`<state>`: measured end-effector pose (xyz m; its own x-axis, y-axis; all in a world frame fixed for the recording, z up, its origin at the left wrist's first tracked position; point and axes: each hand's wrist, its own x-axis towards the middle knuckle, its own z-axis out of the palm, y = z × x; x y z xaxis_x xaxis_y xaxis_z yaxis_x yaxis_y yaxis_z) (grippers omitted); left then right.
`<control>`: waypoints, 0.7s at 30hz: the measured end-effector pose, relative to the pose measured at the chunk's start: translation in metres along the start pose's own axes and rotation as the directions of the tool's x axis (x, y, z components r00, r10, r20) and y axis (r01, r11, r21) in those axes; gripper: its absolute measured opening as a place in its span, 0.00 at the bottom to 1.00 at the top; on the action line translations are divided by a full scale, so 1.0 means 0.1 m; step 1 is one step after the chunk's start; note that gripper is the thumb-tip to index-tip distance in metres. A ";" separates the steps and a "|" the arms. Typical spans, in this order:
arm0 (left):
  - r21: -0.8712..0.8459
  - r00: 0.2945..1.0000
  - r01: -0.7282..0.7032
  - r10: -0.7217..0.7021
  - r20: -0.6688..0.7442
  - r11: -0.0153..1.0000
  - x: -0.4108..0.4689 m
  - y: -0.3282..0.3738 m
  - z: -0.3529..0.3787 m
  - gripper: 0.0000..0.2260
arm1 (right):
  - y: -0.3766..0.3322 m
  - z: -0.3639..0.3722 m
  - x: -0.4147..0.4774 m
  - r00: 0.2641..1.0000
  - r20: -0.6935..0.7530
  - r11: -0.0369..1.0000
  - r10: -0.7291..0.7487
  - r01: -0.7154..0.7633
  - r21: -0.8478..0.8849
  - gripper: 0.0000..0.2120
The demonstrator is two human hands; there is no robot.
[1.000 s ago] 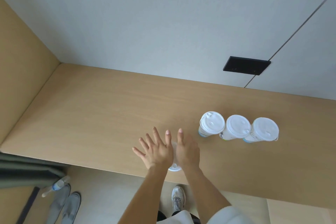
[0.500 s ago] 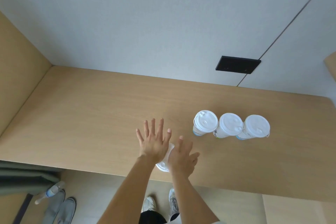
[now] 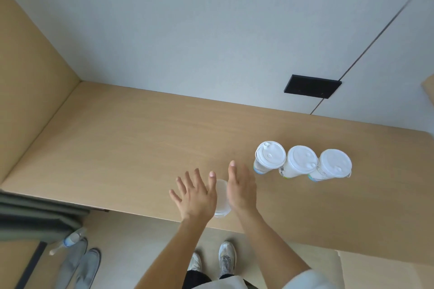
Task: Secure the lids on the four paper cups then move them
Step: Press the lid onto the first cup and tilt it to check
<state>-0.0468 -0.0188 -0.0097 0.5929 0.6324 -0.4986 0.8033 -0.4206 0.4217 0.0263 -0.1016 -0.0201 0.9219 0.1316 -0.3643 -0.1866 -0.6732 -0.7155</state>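
The fourth white paper cup (image 3: pixel 220 197) stands near the wooden table's (image 3: pixel 117 148) front edge, with only a strip of its white lid showing between my hands. My left hand (image 3: pixel 195 195) lies flat over its left side, fingers spread. Over the lid's right side rests my right hand (image 3: pixel 242 189), fingers straight and together. Neither hand wraps around the cup. Three more cups with lids on stand touching in a row to the right: the left cup (image 3: pixel 270 156), the middle cup (image 3: pixel 301 162) and the right cup (image 3: pixel 334 165).
A black plate (image 3: pixel 312 85) is set in the grey wall behind the table. A wooden side panel closes the table's left end. On the floor below lie a water bottle (image 3: pixel 70 239) and grey shoes (image 3: pixel 79 265); my own shoes (image 3: pixel 225 258) are by the edge.
My right hand, curled low on the lid half a second ago, has stretched out flat and moved up beside the left. The left hand's fingers stay spread. The cups have not moved.
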 end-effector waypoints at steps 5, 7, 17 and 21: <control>-0.069 0.992 0.108 -0.113 -0.065 0.992 -0.01 0.07 0.11 0.32 | 0.13 0.30 0.13 0.999 0.039 0.973 0.016 -0.006 -0.231 0.53; -0.046 0.991 0.086 -0.090 -0.095 0.995 0.00 0.05 0.14 0.30 | 0.13 0.31 0.12 1.000 0.008 0.970 0.022 -0.019 -0.244 0.48; 0.100 0.989 -0.100 0.110 -0.097 0.990 0.14 -0.03 0.08 0.36 | 0.12 0.35 0.01 0.986 -0.095 0.985 0.137 -0.145 -0.088 0.43; 0.259 0.926 -0.323 0.360 -0.113 0.910 0.35 -0.08 -0.12 0.45 | 0.06 0.30 -0.11 0.952 0.065 0.951 0.299 -0.291 -0.101 0.26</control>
<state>-0.0332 0.0148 -0.0212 0.8319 0.5074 -0.2246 0.5548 -0.7556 0.3482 0.0052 -0.0850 -0.0384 0.8000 -0.0283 -0.5994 -0.4120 -0.7520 -0.5145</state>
